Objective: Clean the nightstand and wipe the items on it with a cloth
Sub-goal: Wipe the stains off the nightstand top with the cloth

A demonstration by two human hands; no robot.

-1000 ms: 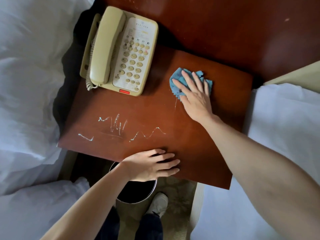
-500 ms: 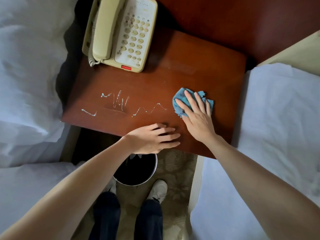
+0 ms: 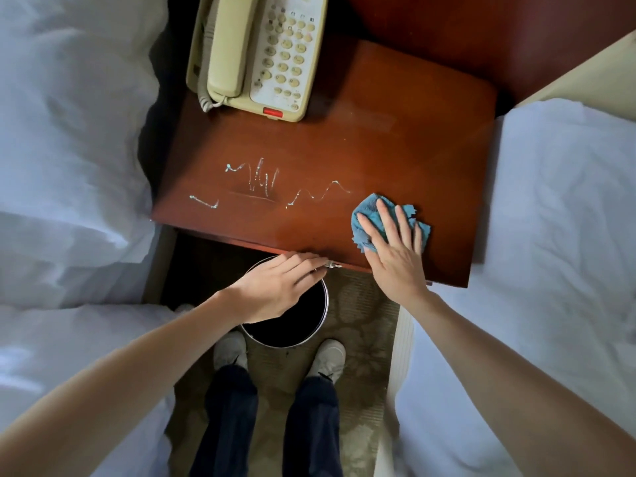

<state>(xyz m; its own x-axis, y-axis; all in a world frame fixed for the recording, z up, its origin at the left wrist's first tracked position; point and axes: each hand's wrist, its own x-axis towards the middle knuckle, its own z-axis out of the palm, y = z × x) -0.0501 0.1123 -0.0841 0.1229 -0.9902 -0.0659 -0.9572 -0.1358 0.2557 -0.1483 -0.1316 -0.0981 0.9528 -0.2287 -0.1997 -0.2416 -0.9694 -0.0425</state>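
Note:
The red-brown wooden nightstand [image 3: 395, 149] carries a cream corded phone [image 3: 261, 53] at its far left. White squiggly smears [image 3: 261, 177] cross the near left part of the top. My right hand [image 3: 395, 256] lies flat, fingers spread, pressing a crumpled blue cloth [image 3: 366, 210] onto the near right part, just right of the smears. My left hand [image 3: 275, 287] is cupped, fingers together, against the stand's front edge, right above the bin. A tiny pale speck sits at its fingertips.
A round dark bin [image 3: 323, 315] with a metal rim stands on the patterned carpet under the front edge, between my shoes [image 3: 230, 349]. White bedding [image 3: 69, 132] flanks the stand on the left and a second bed [image 3: 557, 218] on the right.
My right hand has slid the cloth from beside the phone down to the near right edge. My left hand has come off the top to the front edge, over the bin.

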